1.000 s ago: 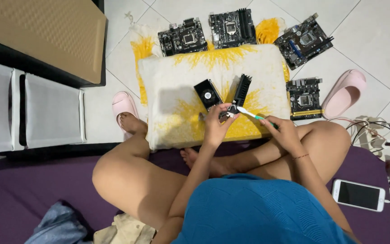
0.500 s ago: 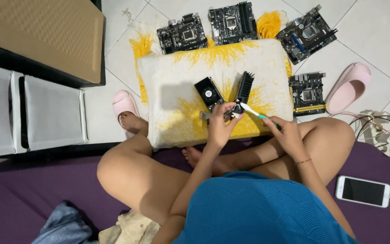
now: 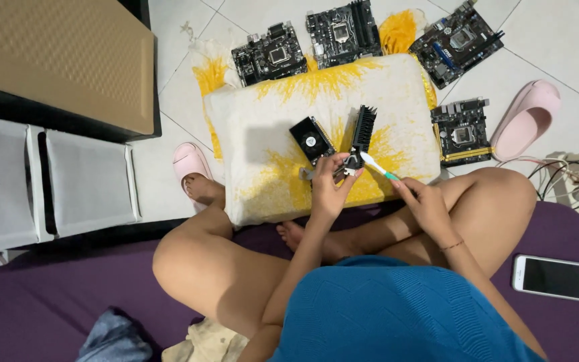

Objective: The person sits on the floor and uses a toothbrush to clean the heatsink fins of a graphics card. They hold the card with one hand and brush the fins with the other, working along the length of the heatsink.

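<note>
The left hand (image 3: pixel 328 191) grips a small black board part (image 3: pixel 343 164) near the pillow's (image 3: pixel 269 121) front edge while the right hand (image 3: pixel 423 201), clasping a toothbrush (image 3: pixel 378 165), brushes it; steady bristle contact seems next.

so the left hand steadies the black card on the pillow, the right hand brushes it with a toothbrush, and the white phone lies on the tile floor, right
Not quite. The head view shows the white phone lying on the purple mat, not on the tile floor. The rest holds: the left hand steadies the black card on the pillow, and the right hand holds a toothbrush to it.
</note>
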